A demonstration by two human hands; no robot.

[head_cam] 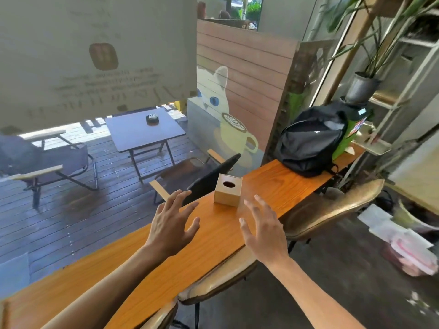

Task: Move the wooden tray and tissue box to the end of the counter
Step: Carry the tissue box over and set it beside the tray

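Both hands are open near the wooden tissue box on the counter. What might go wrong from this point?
1. The black backpack fills the far end of the counter, so the tissue box may find little free space there.
2. The box sits close to the counter's far edge; a nudge from the left hand or right hand might tip it off.
3. No wooden tray is in view, so it may get overlooked.

No text can be read. The grey translucent window blind carries mirrored, blurred lettering, too faint to make out.
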